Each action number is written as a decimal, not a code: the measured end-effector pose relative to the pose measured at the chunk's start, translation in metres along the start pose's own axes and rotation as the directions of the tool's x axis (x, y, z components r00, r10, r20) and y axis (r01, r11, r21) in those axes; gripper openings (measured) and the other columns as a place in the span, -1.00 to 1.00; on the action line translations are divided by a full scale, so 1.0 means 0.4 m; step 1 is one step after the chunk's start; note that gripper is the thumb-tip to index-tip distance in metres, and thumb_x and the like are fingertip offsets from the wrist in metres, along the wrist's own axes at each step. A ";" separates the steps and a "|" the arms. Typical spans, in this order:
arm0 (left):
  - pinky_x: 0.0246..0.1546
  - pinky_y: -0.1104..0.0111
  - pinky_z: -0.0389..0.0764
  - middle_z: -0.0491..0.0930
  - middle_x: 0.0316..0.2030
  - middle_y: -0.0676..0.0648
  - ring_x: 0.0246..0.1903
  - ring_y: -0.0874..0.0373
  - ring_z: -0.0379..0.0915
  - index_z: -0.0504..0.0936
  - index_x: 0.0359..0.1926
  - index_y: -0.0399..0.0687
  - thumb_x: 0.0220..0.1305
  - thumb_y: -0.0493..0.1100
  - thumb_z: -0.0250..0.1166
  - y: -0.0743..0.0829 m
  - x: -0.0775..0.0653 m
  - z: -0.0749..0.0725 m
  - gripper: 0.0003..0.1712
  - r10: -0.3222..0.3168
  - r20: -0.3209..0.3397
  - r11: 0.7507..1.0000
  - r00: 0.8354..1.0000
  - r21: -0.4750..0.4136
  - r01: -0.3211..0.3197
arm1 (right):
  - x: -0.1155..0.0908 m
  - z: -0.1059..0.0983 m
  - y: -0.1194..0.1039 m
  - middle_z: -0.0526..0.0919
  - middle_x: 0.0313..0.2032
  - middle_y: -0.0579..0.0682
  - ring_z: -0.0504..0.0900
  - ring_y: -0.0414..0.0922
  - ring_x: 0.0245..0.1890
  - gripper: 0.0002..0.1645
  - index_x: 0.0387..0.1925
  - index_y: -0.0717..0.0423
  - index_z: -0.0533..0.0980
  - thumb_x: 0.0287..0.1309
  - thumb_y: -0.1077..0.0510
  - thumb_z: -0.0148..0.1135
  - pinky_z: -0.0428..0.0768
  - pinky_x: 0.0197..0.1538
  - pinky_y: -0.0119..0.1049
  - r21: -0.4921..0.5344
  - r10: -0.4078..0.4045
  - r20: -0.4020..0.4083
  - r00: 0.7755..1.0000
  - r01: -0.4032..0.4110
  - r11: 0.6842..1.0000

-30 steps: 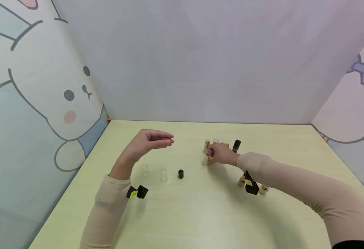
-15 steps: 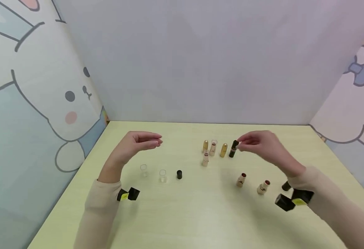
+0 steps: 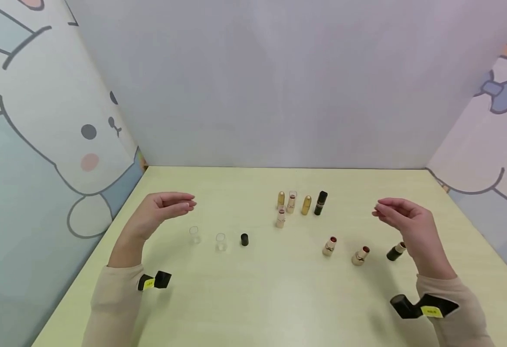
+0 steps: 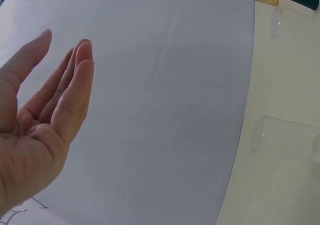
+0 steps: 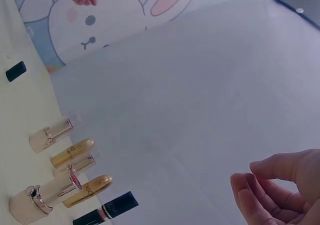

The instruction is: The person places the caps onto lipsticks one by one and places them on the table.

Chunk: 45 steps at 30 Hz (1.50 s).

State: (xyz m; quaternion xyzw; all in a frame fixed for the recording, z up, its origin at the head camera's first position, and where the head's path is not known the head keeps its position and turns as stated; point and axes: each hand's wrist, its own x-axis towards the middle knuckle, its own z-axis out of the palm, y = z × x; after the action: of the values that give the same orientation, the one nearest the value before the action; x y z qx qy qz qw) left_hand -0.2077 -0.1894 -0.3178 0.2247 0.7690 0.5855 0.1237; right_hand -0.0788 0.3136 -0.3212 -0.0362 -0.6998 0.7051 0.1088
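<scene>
Both hands are raised over the table with nothing in them. My left hand [image 3: 151, 217] hovers at the left, fingers straight and together, thumb slightly apart. Below it stand two clear lipstick caps [image 3: 220, 242] and a black cap [image 3: 245, 239]. My right hand [image 3: 411, 224] hangs at the right, its fingers loosely bent. Near it are an uncapped black lipstick [image 3: 395, 251] and two uncapped pale-gold lipsticks [image 3: 359, 256]. Farther back stand two gold bullet-shaped lipsticks [image 3: 306, 206], two clear-capped lipsticks [image 3: 280, 219] and a capped black lipstick [image 3: 320, 203].
The pale yellow table [image 3: 279, 299] ends at a plain grey backdrop [image 3: 253, 86]. Side panels with cartoon rabbits [image 3: 54, 144] flank it. A black wrist camera [image 3: 427, 307] sits on each sleeve.
My right hand has let go of a clear-capped lipstick at the back and swung right and nearer to me. My left hand has drifted left and slightly down, still holding nothing.
</scene>
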 end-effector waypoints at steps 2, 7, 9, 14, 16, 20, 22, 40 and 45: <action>-0.07 0.54 0.54 0.65 -0.23 0.23 -0.16 0.35 0.59 0.60 -0.03 -0.08 0.24 -0.22 0.20 -0.007 -0.005 -0.005 -0.73 -0.001 -0.001 1.000 1.000 -0.012 0.001 | 0.000 0.001 0.011 0.71 -0.37 -0.22 0.68 -0.34 -0.34 -0.82 -0.21 0.01 0.59 0.12 0.25 0.22 0.54 -0.21 -0.63 -0.013 0.012 -0.004 1.000 -0.013 1.000; -0.07 0.56 0.52 0.66 -0.23 0.24 -0.17 0.37 0.59 0.58 0.00 -0.11 0.22 -0.21 0.22 -0.024 -0.004 -0.007 -0.70 -0.012 0.003 1.000 1.000 0.014 0.011 | -0.004 0.012 0.025 0.68 -0.39 -0.28 0.65 -0.38 -0.35 -0.79 -0.19 0.00 0.57 0.08 0.24 0.26 0.53 -0.21 -0.64 -0.101 0.009 -0.020 1.000 -0.011 0.995; -0.07 0.56 0.51 0.67 -0.20 0.18 -0.16 0.36 0.59 0.56 0.03 -0.16 0.20 -0.18 0.24 -0.034 0.001 -0.005 -0.64 -0.031 0.005 0.998 1.000 0.050 0.030 | -0.008 0.018 0.026 0.67 -0.38 -0.30 0.63 -0.40 -0.35 -0.78 -0.18 0.01 0.56 0.08 0.21 0.27 0.52 -0.21 -0.65 -0.157 0.019 -0.024 1.000 -0.023 0.987; -0.04 0.32 0.56 0.61 -0.04 -0.16 -0.06 0.09 0.57 0.50 0.09 -0.28 0.14 -0.08 0.31 -0.067 0.013 0.000 -0.46 -0.112 0.026 0.932 0.993 0.348 0.096 | -0.016 0.035 0.024 0.67 -0.37 -0.33 0.62 -0.40 -0.31 -0.72 -0.13 0.05 0.56 0.07 0.13 0.30 0.50 -0.18 -0.64 -0.266 0.041 -0.040 0.998 -0.050 0.963; -0.01 0.19 0.55 0.55 0.02 -0.24 0.00 -0.05 0.52 0.49 0.11 -0.28 0.10 -0.05 0.34 -0.083 0.018 0.002 -0.40 -0.153 0.049 0.859 0.987 0.500 0.108 | -0.017 0.041 0.024 0.66 -0.35 -0.36 0.62 -0.41 -0.29 -0.69 -0.11 0.05 0.55 0.07 0.10 0.29 0.50 -0.18 -0.64 -0.320 0.047 -0.034 0.998 -0.055 0.946; 0.04 0.08 0.48 0.48 0.10 -0.29 0.06 -0.18 0.43 0.45 0.14 -0.31 0.01 -0.06 0.40 -0.114 0.026 0.012 -0.31 -0.210 0.090 0.767 0.973 0.632 0.108 | -0.016 0.058 0.030 0.63 -0.30 -0.45 0.60 -0.46 -0.26 -0.60 -0.05 0.08 0.52 0.09 0.00 0.27 0.49 -0.18 -0.65 -0.444 0.071 0.024 0.997 -0.053 0.894; 0.04 0.08 0.48 0.47 0.11 -0.29 0.07 -0.18 0.43 0.45 0.14 -0.31 -0.01 -0.09 0.42 -0.128 0.033 0.019 -0.30 -0.218 0.098 0.767 0.971 0.633 0.108 | -0.013 0.069 0.035 0.62 -0.28 -0.48 0.59 -0.48 -0.25 -0.54 -0.03 0.11 0.51 0.09 -0.04 0.27 0.50 -0.19 -0.63 -0.492 0.081 0.060 0.995 -0.041 0.869; -0.30 0.29 0.54 0.65 -0.22 -0.13 -0.29 0.10 0.47 0.65 -0.09 -0.23 -0.04 -0.28 0.40 -0.180 0.061 0.040 -0.61 -0.246 0.094 0.764 0.965 0.631 0.133 | -0.003 0.107 0.050 0.62 -0.26 -0.46 0.57 -0.51 -0.26 -0.47 0.00 0.21 0.50 0.08 -0.05 0.27 0.54 -0.21 -0.56 -0.525 0.093 0.115 0.989 -0.019 0.851; -0.39 0.37 0.46 0.62 -0.35 -0.10 -0.39 0.18 0.38 0.66 -0.14 -0.24 0.01 -0.31 0.36 -0.166 0.061 0.029 -0.69 -0.188 0.110 0.779 0.976 0.622 0.080 | -0.002 0.106 0.054 0.64 -0.23 -0.39 0.57 -0.50 -0.26 -0.47 0.00 0.20 0.51 0.08 -0.05 0.27 0.54 -0.21 -0.56 -0.527 0.097 0.115 0.989 -0.022 0.850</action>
State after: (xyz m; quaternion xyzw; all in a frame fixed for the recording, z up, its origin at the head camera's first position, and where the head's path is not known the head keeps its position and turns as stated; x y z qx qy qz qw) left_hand -0.2369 -0.1818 -0.3828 0.2449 0.9183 0.2729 0.1491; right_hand -0.0890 0.2721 -0.3421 -0.0375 -0.8697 0.4916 0.0243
